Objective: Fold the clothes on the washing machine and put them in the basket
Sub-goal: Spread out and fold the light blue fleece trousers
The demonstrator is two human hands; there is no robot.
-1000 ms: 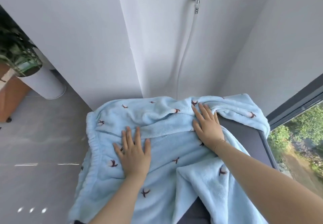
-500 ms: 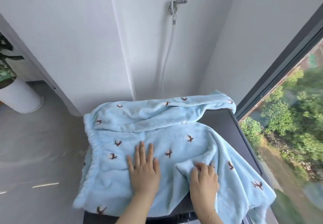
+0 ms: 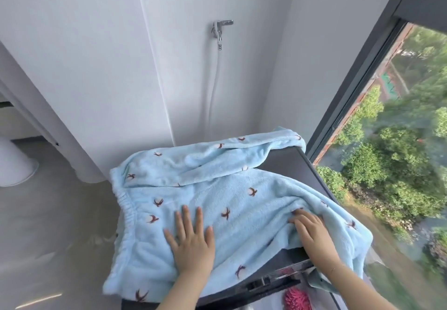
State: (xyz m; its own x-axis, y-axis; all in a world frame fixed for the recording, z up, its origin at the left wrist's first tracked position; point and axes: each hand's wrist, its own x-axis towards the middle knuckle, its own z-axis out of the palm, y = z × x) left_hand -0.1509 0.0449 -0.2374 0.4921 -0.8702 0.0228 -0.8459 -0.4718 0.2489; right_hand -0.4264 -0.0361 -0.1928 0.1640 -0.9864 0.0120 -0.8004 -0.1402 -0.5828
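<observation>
Light blue fleece pants (image 3: 217,196) with little brown prints are spread all over the dark washing machine top (image 3: 290,164), one leg drooping off the window side. Left hand (image 3: 192,242) presses flat, fingers straight. Right hand (image 3: 312,232) rests on a fold, fingertips tucked in, grip unclear.

Two bare forearms enter from the bottom edge, no sleeves showing. The left hand (image 3: 192,244) wears no rings or watch; the right hand (image 3: 312,232) carries a thin bracelet, faintly visible at the wrist, toward 5 o'clock.
</observation>
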